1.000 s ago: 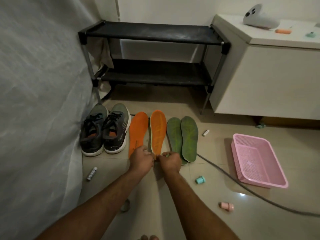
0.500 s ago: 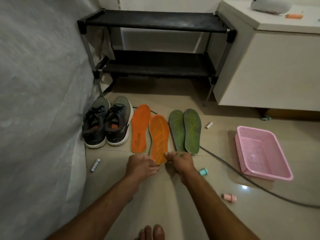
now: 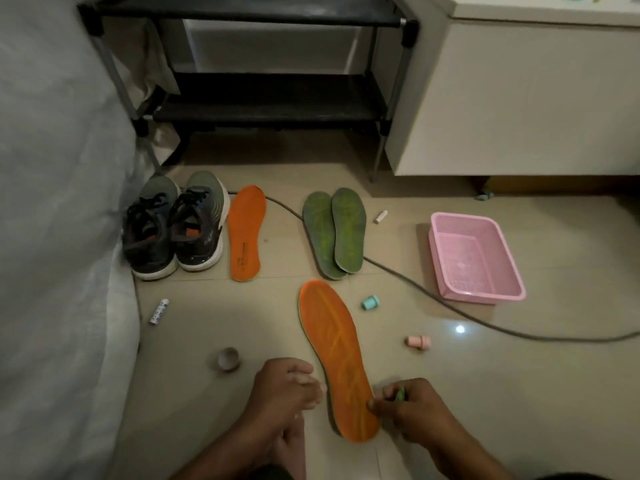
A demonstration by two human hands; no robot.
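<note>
Four insoles (image 3: 337, 362), two shoes (image 3: 201, 223), one basket (image 3: 485, 296)

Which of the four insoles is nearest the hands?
The orange insole lying alone, heel end pinched by the right hand; the other orange insole and green insoles lie beside the shoes.

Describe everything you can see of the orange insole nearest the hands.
The orange insole looks like foam, with faint raised lines and a thin yellow-green rim. It is whole, with its heel toward the person and its toe pointing away and slightly left, on or just above the tile floor. The right hand pinches its heel edge.
</note>
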